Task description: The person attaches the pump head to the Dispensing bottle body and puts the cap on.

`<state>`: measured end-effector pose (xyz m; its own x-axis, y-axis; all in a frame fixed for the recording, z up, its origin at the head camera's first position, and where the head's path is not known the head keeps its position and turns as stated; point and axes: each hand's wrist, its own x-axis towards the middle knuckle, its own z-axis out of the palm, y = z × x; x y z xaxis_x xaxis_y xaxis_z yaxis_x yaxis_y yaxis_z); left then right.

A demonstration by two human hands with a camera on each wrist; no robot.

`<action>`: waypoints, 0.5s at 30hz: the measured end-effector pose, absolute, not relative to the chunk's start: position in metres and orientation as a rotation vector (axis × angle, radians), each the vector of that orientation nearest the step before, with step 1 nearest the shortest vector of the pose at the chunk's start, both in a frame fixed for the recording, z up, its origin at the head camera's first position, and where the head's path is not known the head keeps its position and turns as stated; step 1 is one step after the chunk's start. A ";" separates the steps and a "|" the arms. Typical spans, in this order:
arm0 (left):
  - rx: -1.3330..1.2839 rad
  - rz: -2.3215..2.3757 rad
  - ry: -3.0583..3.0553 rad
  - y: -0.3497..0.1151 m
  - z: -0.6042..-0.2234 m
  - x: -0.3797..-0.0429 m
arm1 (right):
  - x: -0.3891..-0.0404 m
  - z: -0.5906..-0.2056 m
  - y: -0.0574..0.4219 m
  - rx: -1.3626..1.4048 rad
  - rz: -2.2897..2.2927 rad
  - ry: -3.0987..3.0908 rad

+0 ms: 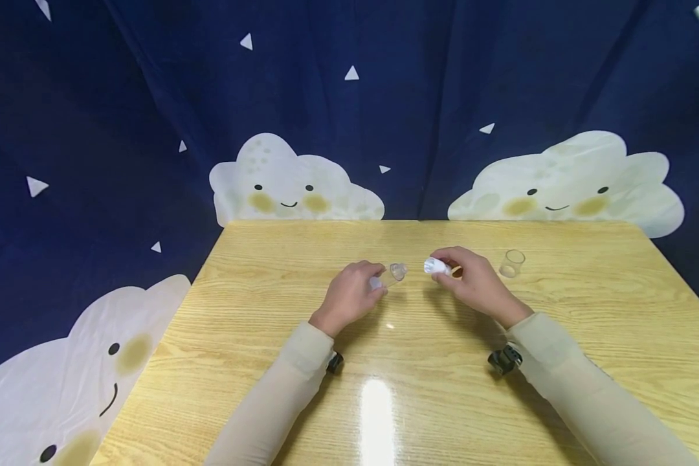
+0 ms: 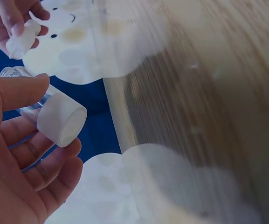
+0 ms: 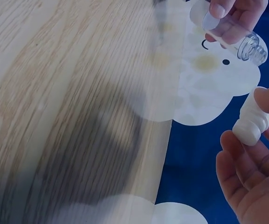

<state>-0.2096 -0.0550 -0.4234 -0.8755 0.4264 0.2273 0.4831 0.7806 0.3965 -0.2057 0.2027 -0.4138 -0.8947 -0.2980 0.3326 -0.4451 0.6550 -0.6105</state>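
My left hand (image 1: 351, 292) grips a clear bottle (image 3: 232, 36) by its white bottom end, which shows large in the left wrist view. The bottle's bare threaded neck (image 1: 398, 271) points right, towards the other hand. Between thumb and fingers, my right hand (image 1: 473, 279) holds a white pump top (image 3: 254, 117), a stepped plastic piece lying slantwise in the grip. A gap separates the pump top from the bottle's neck. Just beyond the right hand, a clear cylindrical cap (image 1: 512, 263) stands on the table.
The wood-grain table (image 1: 268, 259) spreads under both hands, with a bright light reflection near its front. A dark blue curtain (image 1: 396, 103) printed with white clouds hangs along its back and left side. Black wrist cameras (image 1: 505, 360) sit below the sleeves.
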 end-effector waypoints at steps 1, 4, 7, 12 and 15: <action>-0.731 -0.684 -2.848 -0.055 -0.423 -0.210 | -0.205 -0.413 0.202 0.609 1.064 -2.667; -0.734 -0.678 -2.858 -0.053 -0.423 -0.210 | -0.204 -0.411 0.199 0.625 1.040 -2.659; -0.735 -0.676 -2.864 -0.052 -0.424 -0.209 | -0.203 -0.409 0.197 0.644 1.012 -2.654; -0.744 -0.669 -2.861 -0.051 -0.424 -0.207 | -0.201 -0.406 0.193 0.670 0.970 -2.656; -0.756 -0.672 -2.858 -0.049 -0.423 -0.206 | -0.200 -0.403 0.191 0.676 0.946 -2.658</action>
